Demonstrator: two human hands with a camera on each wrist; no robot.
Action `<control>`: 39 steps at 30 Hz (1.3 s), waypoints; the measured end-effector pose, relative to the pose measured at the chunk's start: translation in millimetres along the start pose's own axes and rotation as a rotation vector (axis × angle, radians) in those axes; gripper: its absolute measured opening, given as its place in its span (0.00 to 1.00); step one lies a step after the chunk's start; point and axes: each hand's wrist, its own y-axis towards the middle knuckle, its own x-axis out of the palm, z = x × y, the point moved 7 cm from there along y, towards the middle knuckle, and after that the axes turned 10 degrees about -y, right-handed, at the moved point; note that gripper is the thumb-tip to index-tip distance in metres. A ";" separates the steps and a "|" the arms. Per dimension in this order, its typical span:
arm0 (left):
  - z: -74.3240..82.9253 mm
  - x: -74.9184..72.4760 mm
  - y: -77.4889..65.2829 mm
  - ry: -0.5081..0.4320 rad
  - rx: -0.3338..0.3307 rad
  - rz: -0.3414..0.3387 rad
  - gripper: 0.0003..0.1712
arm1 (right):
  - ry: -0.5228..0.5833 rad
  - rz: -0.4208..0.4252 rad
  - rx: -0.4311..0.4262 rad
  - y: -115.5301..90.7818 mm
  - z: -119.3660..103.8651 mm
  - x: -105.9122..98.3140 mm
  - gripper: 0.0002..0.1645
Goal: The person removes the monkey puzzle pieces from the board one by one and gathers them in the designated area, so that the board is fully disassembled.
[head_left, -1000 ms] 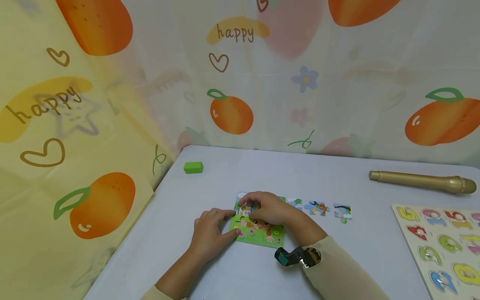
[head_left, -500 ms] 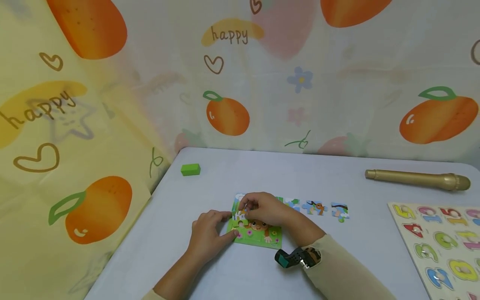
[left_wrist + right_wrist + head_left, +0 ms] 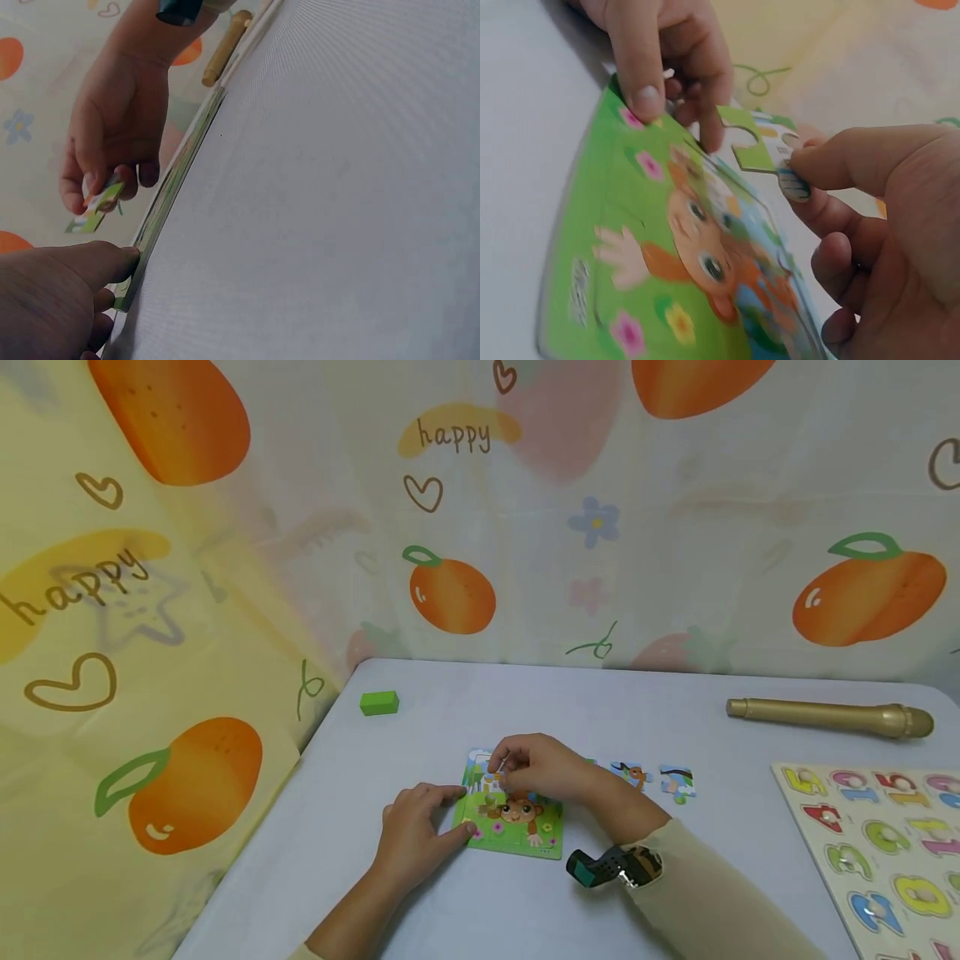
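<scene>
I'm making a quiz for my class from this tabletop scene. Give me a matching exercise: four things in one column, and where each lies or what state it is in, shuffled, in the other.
1. small green rectangular block
2. gold plastic toy microphone
3. loose jigsaw piece with green edge
4. green monkey jigsaw board

A. pinched in the right hand
B. far right of the table
C. far left corner of the table
D. steadied at its left edge by the left hand

Pairs: 1-C, 2-B, 3-A, 4-D

The left hand (image 3: 416, 831) lies low with thumb and fingers spread forward. Just right of it, the right hand (image 3: 542, 768) hovers raised, fingertips pinched together.
</scene>
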 end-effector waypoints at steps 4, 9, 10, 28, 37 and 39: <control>-0.8 1.4 0.5 0.012 -0.008 -0.005 0.26 | 0.009 0.009 0.030 -9.2 8.2 -10.0 0.10; -3.5 3.9 1.2 0.024 -0.031 -0.017 0.27 | -0.015 0.030 0.057 -21.6 17.2 -22.3 0.10; -4.1 4.2 1.3 0.024 -0.036 -0.019 0.27 | -0.017 0.036 0.064 -24.0 18.6 -25.2 0.10; -5.1 2.7 -0.1 0.022 -0.024 -0.012 0.27 | -0.158 0.060 0.124 -70.7 32.7 -55.1 0.09; -4.6 2.0 0.0 0.012 -0.020 -0.009 0.27 | -0.234 0.094 0.142 -89.5 38.2 -56.0 0.08; -3.2 1.8 -0.1 0.007 -0.014 -0.010 0.26 | -0.240 0.107 0.135 -92.2 40.2 -55.1 0.09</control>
